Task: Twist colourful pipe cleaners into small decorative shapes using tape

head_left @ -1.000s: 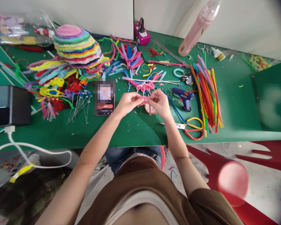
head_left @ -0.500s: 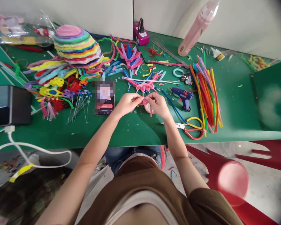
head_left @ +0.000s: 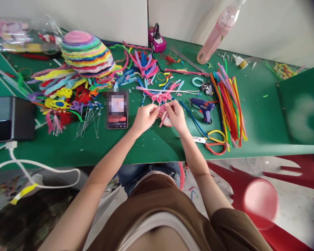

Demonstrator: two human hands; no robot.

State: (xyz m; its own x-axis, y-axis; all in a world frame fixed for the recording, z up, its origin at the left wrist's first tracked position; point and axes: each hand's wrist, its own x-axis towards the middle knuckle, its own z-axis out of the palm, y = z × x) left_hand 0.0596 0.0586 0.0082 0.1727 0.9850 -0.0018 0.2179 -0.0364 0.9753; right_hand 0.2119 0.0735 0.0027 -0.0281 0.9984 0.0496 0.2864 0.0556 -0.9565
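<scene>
Close together at the middle of the table, my left hand (head_left: 147, 116) and my right hand (head_left: 176, 113) pinch a curled pink pipe cleaner (head_left: 162, 119). Its free end slants down to the left between them. Just beyond my fingertips lies a pink and blue pipe-cleaner piece (head_left: 161, 98) with rolled loops and thin dangling ends. Partly under my right hand is a small round dish (head_left: 168, 122) with tiny pale bits in it. A twisted white cord (head_left: 170, 90) lies across the pink and blue piece. My fingers partly hide the curl.
Right of my hands lie a blue glue gun (head_left: 202, 106), scissors (head_left: 211, 141) and a bundle of coloured pipe cleaners (head_left: 231, 108). To the left are a phone (head_left: 117, 109), wire pins (head_left: 90, 120) and a striped pipe-cleaner hat shape (head_left: 86, 52). A pink bottle (head_left: 217, 33) stands behind.
The pink pipe cleaner's free end has swung from hanging straight down to slanting lower left. Both hands stay together, with fingers slightly shifted. The whole view has moved a little.
</scene>
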